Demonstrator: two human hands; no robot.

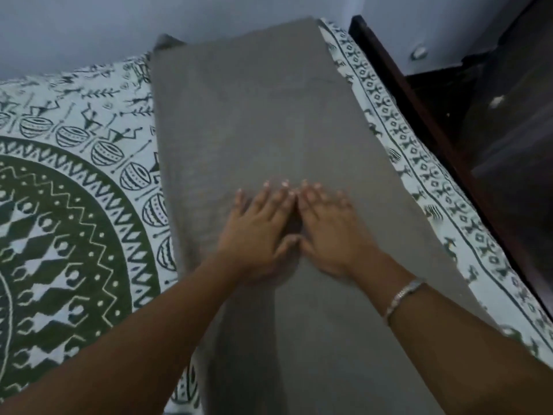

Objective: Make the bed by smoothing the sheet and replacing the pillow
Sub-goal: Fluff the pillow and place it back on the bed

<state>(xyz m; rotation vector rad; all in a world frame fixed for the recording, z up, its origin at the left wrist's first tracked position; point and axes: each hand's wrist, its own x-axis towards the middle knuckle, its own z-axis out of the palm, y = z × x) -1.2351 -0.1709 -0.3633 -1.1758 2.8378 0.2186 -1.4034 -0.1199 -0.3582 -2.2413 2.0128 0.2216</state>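
Note:
A long grey pillow [245, 115] lies across the bed, running from the wall toward me. Under it spreads a white sheet [68, 211] printed with dark green figures and a round pattern. My left hand [260, 232] presses flat on the pillow's middle, fingers straight and spread. My right hand [329, 232] lies flat beside it, index fingers and thumbs nearly touching. A silver bracelet [401, 298] circles my right wrist. Both hands hold nothing.
A pale wall [119, 25] runs behind the bed. On the right, a dark wooden bed edge [419, 115] borders the sheet, with dim floor and dark furniture [514, 145] beyond it.

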